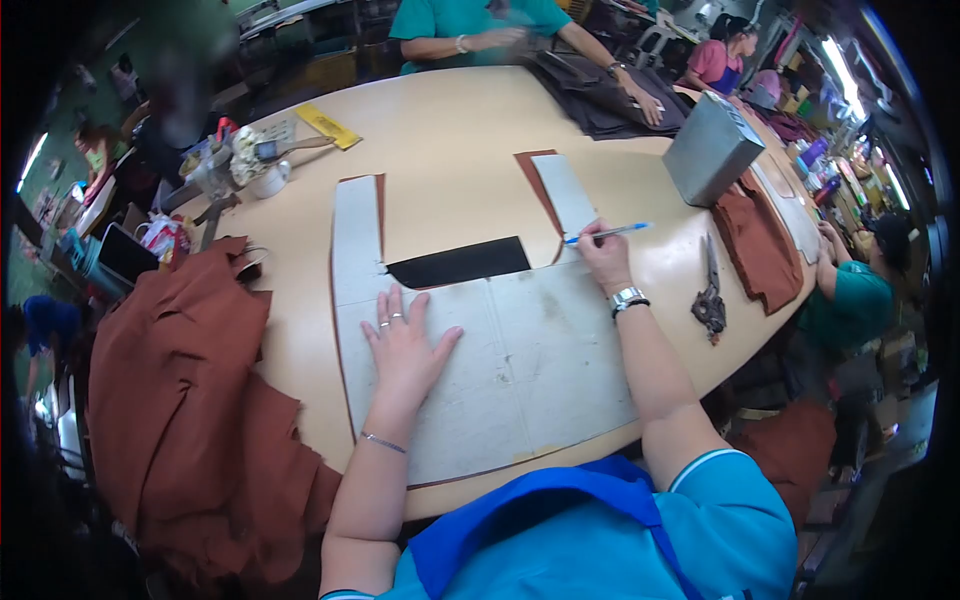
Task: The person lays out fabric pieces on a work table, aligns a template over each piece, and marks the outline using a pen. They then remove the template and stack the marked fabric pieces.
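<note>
My left hand (408,340) lies flat with spread fingers on a large grey-white pattern board (540,370), which has two upright arms at its far side. Brown leather (535,190) shows from under the board along its edges. In my right hand (607,258) is a blue-and-white pen (625,229), its tip at the inner corner of the board's right arm. A black piece (460,262) lies in the gap between the two arms. To the right of my right forearm rest dark-handled scissors (709,290).
Brown leather (185,390) hangs over the table's left side. A grey metal block (712,150) stands at the right beside folded brown leather (758,240). Across the table (440,110), a co-worker's hand (640,97) rests on dark sheets (590,100). A white cup (268,180) and brush (300,146) sit back left.
</note>
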A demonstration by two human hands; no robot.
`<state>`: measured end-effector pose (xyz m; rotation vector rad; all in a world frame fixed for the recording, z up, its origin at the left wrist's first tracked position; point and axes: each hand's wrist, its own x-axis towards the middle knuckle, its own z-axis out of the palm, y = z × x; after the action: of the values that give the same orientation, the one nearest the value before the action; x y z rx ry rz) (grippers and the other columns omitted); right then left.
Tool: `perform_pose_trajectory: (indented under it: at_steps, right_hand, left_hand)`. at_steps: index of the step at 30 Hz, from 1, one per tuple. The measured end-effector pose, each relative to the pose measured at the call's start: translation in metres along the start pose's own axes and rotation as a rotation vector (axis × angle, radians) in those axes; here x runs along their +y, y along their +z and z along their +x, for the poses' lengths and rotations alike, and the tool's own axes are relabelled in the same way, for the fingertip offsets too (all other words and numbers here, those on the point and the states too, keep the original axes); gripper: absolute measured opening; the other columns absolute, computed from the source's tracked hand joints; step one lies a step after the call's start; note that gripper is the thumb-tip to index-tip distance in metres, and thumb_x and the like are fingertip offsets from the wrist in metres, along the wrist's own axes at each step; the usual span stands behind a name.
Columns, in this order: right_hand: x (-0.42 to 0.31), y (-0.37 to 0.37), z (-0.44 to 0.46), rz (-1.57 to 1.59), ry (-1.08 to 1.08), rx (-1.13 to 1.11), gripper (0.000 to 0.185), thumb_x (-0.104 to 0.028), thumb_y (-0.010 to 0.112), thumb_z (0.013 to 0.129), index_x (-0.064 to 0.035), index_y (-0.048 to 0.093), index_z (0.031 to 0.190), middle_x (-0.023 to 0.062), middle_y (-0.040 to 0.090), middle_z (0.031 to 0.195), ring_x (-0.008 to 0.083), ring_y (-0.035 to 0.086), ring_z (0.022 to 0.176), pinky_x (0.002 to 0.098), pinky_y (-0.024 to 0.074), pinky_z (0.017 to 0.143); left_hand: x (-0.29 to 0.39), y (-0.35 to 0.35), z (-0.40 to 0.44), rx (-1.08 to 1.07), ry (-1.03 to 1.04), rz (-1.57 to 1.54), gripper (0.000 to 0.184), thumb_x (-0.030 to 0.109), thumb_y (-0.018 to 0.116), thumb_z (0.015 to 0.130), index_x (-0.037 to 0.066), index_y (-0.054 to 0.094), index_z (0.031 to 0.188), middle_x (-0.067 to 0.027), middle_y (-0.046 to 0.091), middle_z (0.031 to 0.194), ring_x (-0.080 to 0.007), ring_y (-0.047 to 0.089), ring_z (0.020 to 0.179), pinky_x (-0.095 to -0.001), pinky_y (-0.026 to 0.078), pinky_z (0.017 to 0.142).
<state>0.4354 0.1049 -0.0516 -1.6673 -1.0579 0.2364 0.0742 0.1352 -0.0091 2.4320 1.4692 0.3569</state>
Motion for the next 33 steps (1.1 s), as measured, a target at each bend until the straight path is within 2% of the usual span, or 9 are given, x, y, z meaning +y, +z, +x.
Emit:
perform_pose_trajectory:
  at_steps: [2,3,9,13,15,22,25,29,33]
  right_hand:
    - [0.025,-0.002,0.011,0.179,0.010,-0.008,0.005,-0.010,0.063,0.086,-0.0049,0.063,0.085,-0.0004,0.062,0.073,0.0056,0.052,0.061,0.0229,0.0433,0.054]
    - [0.004,-0.003,0.008,0.365,0.141,-0.015,0.004,-0.010,0.062,0.090,-0.0061,0.062,0.092,0.0004,0.064,0.077,0.0052,0.054,0.064,0.0207,0.0444,0.057]
    - [-0.069,0.086,-0.014,0.461,0.043,-0.219,0.009,-0.011,0.063,0.092,-0.0031,0.063,0.097,0.0054,0.068,0.083,0.0090,0.064,0.076,0.0221,0.0508,0.066]
    - [-0.122,0.168,-0.042,0.301,-0.078,-0.457,0.014,-0.016,0.065,0.084,-0.0022,0.064,0.088,0.0002,0.061,0.068,0.0063,0.055,0.060,0.0242,0.0461,0.055]
    - [-0.136,0.194,-0.049,0.356,-0.089,-0.476,0.015,-0.015,0.065,0.084,-0.0008,0.064,0.086,0.0025,0.062,0.066,0.0073,0.057,0.060,0.0246,0.0476,0.056]
    - [-0.141,0.199,-0.051,0.225,-0.138,-0.486,0.014,-0.014,0.064,0.083,-0.0005,0.063,0.085,0.0037,0.064,0.067,0.0085,0.058,0.060,0.0255,0.0485,0.057]
    - [-0.138,0.200,-0.051,0.214,-0.162,-0.490,0.012,-0.013,0.064,0.084,-0.0009,0.063,0.085,0.0026,0.063,0.068,0.0070,0.057,0.060,0.0245,0.0477,0.057]
    - [-0.133,0.204,-0.050,0.367,-0.039,-0.478,0.010,-0.011,0.063,0.086,-0.0014,0.062,0.088,0.0005,0.062,0.071,0.0044,0.055,0.061,0.0225,0.0458,0.056]
    - [-0.128,0.206,-0.046,0.470,0.025,-0.409,0.009,-0.010,0.062,0.090,-0.0016,0.060,0.091,-0.0021,0.060,0.074,0.0025,0.052,0.064,0.0204,0.0436,0.057]
  left_hand:
    - [-0.008,0.002,0.002,0.028,0.014,-0.039,0.073,0.054,0.064,0.084,0.009,0.045,0.138,-0.0213,0.031,0.152,-0.0376,0.024,0.144,-0.0669,0.020,0.110]
    - [-0.012,0.003,0.003,0.046,0.016,-0.058,0.073,0.055,0.064,0.084,0.008,0.046,0.137,-0.0207,0.033,0.151,-0.0364,0.025,0.143,-0.0665,0.021,0.109]
    - [-0.011,-0.003,0.004,0.060,-0.004,-0.020,0.072,0.054,0.068,0.082,0.008,0.048,0.135,-0.0185,0.038,0.148,-0.0335,0.029,0.142,-0.0638,0.025,0.109]
    - [-0.015,-0.001,0.005,0.107,0.020,-0.030,0.068,0.051,0.070,0.080,0.010,0.052,0.131,-0.0164,0.043,0.143,-0.0325,0.035,0.138,-0.0608,0.029,0.106]
    - [-0.019,-0.003,0.005,0.135,0.048,-0.044,0.063,0.048,0.071,0.080,0.011,0.055,0.128,-0.0153,0.047,0.139,-0.0317,0.039,0.134,-0.0571,0.031,0.105]
    - [-0.047,-0.014,0.024,0.018,-0.068,-0.265,0.052,0.038,0.071,0.083,0.013,0.057,0.125,-0.0147,0.047,0.137,-0.0317,0.040,0.130,-0.0518,0.030,0.105]
    - [-0.052,-0.004,0.022,0.347,-0.213,-0.110,0.055,0.037,0.070,0.083,0.012,0.055,0.129,-0.0173,0.042,0.143,-0.0349,0.035,0.133,-0.0528,0.026,0.108]
    - [-0.060,-0.001,0.026,0.328,-0.286,-0.090,0.069,0.035,0.069,0.083,0.011,0.042,0.142,-0.0205,0.036,0.148,-0.0371,0.032,0.135,-0.0539,0.022,0.109]
    - [-0.065,-0.009,0.028,0.314,-0.295,-0.261,0.074,0.025,0.072,0.081,0.011,0.038,0.145,-0.0172,0.041,0.145,-0.0348,0.031,0.136,-0.0529,0.021,0.109]
